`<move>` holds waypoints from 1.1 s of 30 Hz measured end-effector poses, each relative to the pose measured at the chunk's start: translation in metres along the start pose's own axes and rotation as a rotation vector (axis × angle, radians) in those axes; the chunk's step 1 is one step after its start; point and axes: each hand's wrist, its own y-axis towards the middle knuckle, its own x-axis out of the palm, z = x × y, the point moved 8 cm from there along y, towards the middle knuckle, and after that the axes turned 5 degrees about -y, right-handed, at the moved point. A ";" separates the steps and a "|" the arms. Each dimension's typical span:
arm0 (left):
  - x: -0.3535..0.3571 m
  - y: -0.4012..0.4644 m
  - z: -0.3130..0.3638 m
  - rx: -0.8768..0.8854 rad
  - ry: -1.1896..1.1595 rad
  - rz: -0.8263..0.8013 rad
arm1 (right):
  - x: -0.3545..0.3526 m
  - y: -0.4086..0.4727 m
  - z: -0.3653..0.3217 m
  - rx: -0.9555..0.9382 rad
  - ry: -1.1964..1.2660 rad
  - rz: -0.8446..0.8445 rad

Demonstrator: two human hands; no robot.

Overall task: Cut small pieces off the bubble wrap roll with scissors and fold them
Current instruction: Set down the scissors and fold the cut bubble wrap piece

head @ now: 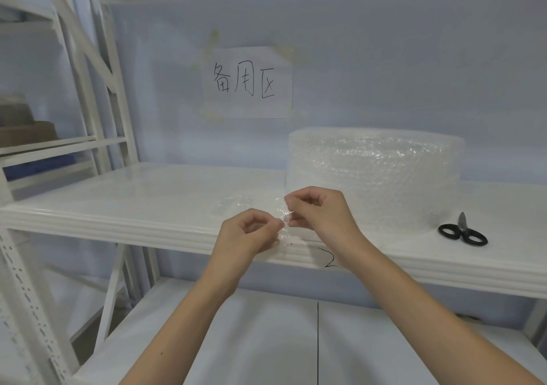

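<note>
A pale blue wall backed a white metal shelving unit, and a paper sign (248, 82) with three handwritten black characters was taped to that wall above the middle shelf (118, 207). On that shelf, towards the right and close to the wall, stood a large bubble wrap roll (374, 174), upright on its end. Further right, near the shelf's front edge and apart from the roll, lay a pair of black-handled scissors (463, 232), blades closed and pointing towards the wall.

Two bare forearms reached up from the bottom of the view and met just above the shelf's front edge, in front of the roll. Between them was a small piece of bubble wrap (282, 222), clear and hard to make out. The left hand (248, 233) had its grip closed on the piece's lower left part, thumb and forefinger pinched together. The right hand (319, 210) pinched the piece's upper and right edge, fingers curled in. Whether the piece was already folded could not be told.

Just left of the hands, a faint crumpled patch of clear wrap (236, 202) lay on the shelf. A lower shelf (266, 340) ran beneath the arms.
</note>
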 end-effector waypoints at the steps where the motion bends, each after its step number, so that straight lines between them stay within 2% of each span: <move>1: 0.000 0.000 0.000 -0.002 -0.004 -0.002 | 0.000 0.001 0.000 -0.001 0.001 0.000; 20: -0.026 0.005 -0.013 -0.092 -0.047 0.019 | 0.021 0.022 0.012 0.075 0.064 -0.059; 27: -0.049 0.023 0.003 -0.012 0.093 0.089 | 0.046 0.056 0.009 0.035 -0.038 -0.096; 33: -0.101 0.067 0.038 0.120 0.208 0.257 | 0.061 0.091 0.031 0.062 -0.180 -0.106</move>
